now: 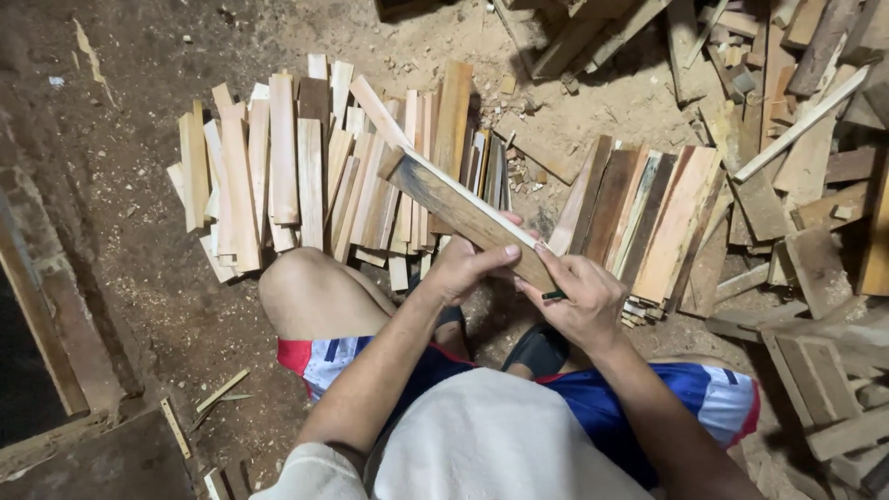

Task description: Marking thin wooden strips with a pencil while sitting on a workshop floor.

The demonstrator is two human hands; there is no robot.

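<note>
**Inspector:** Nearest the head camera: white shirt (491, 440), then blue shorts with red and white trim (602, 407) on a person seated low over a dirt floor strewn with sawdust (139, 231). Report the hands.

**Technician:** Left hand (463, 268) is closed around a wooden slat (463, 211), thumb laid across its near face. Right hand (579, 301) is closed on the same slat at its lower end and also carries a thin dark-green stick, probably a pencil or marker (554, 295), pinched between the fingers. Whether its tip touches the wood cannot be told.

**Inspector:** Position of the slat?

**Technician:** Held in the air above the knees, tilted, its upper end pointing up and left over the light stack. The face shows dark staining toward the upper end.

**Inspector:** Surrounding stock?

**Technician:** One view only. Ahead on the left, a fan of pale slats (296, 176) lies roughly parallel on the ground. Ahead on the right, a smaller leaning stack of darker, reddish slats (648, 218). Far right and top, loose offcuts and boards (796, 139) in no order. Lower left, a few thin strips (218, 393) beside a dark plank edge.

**Inspector:** Progress estimate?

**Technician:** Judged from the layout: two ordered stacks suggest many pieces are already handled and grouped. The unsorted heap on the right suggests a good share remains. The held slat belongs to neither stack yet; no mark is visible on it.
</note>
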